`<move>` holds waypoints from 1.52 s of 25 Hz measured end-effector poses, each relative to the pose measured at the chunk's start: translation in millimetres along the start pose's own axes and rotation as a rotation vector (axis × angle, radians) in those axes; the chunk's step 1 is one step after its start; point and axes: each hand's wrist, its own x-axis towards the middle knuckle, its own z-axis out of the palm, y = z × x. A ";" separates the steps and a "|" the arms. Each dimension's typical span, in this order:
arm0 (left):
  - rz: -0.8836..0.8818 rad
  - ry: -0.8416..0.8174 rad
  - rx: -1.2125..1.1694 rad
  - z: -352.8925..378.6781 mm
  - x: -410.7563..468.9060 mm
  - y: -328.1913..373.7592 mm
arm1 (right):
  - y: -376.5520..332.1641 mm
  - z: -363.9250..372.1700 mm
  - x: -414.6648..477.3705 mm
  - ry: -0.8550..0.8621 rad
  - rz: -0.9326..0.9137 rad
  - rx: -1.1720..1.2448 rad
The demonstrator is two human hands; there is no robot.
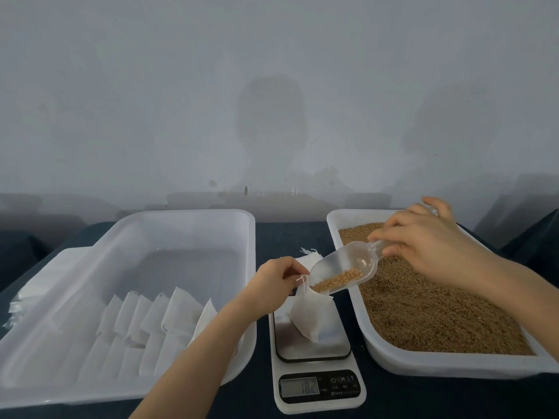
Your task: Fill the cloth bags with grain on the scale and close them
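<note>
A white cloth bag (pixel 308 316) stands on the plate of a small kitchen scale (pixel 314 385), whose display shows digits. My left hand (pixel 276 278) pinches the bag's upper edge by its drawstring and holds its mouth up. My right hand (pixel 423 240) grips the handle of a clear plastic scoop (pixel 344 267). The scoop tilts down to the left with brown grain at its lip, right at the bag's mouth. On the right sits a white tray (pixel 423 361) full of brown grain (pixel 423 303).
A large white tray (pixel 181 219) on the left holds several white cloth bags (pixel 151 319) lined up in a row. More white cloth (pixel 308 254) lies behind the scale. All rests on a dark table against a pale wall.
</note>
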 end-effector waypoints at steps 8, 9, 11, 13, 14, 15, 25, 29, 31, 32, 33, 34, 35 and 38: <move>-0.003 -0.001 -0.006 0.1 -0.7 1.5 | -7.0 1.5 -4.0 0.115 -0.082 -0.017; -0.005 0.000 -0.008 0.1 -0.7 1.6 | -7.8 2.0 -4.6 0.151 -0.109 -0.039; -0.006 0.003 -0.014 0.3 -0.5 1.6 | -9.3 2.6 -4.0 0.206 -0.165 -0.100; -0.003 0.004 -0.017 0.3 -0.3 1.1 | -8.9 3.2 -3.5 0.218 -0.186 -0.124; -0.004 0.004 -0.022 0.3 -0.2 0.7 | -7.5 3.7 -4.1 0.209 -0.170 -0.110; -0.006 0.004 -0.025 0.3 -0.2 0.3 | -5.6 4.5 -5.3 0.192 -0.140 -0.081; -0.019 0.007 -0.028 0.7 -0.8 0.0 | 33.5 41.7 -37.9 -0.053 0.300 0.344; -0.050 0.054 -0.092 1.3 -0.2 0.1 | 53.9 71.7 -63.3 -0.039 0.592 0.326; -0.071 0.069 -0.105 0.9 -0.8 1.2 | 58.4 83.7 -70.5 -0.049 0.660 0.314; -0.078 0.069 -0.097 0.7 -1.3 2.2 | 59.2 87.3 -71.9 -0.054 0.685 0.321; -0.084 0.065 -0.087 0.3 -2.0 3.2 | 59.0 89.4 -71.8 -0.068 0.702 0.321; -0.087 0.060 -0.076 0.1 -2.9 4.5 | 58.8 91.3 -71.6 -0.092 0.714 0.313; -0.089 0.056 -0.067 0.0 -4.0 5.7 | 58.3 92.6 -71.0 -0.124 0.722 0.286; -0.076 0.058 -0.054 0.3 -6.2 7.2 | 51.3 90.9 -69.0 -0.191 0.725 0.081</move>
